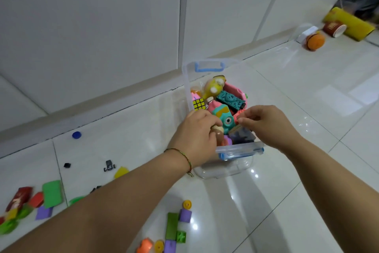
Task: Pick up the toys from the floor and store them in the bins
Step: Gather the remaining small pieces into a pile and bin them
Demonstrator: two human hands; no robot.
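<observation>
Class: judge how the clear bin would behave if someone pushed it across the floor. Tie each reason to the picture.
The bin would probably slide readily, as its plastic base sits on glossy tiles. It likely feels heavy for its size, since toys fill it to the rim. Its thin clear walls might flex under a push.

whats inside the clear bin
A puzzle cube, yellow toy, teal tank, teal toy camera and pink toy fill the clear bin. The left hand and the right hand, pinching a red toy, cover the near part; lower layers are hidden.
</observation>
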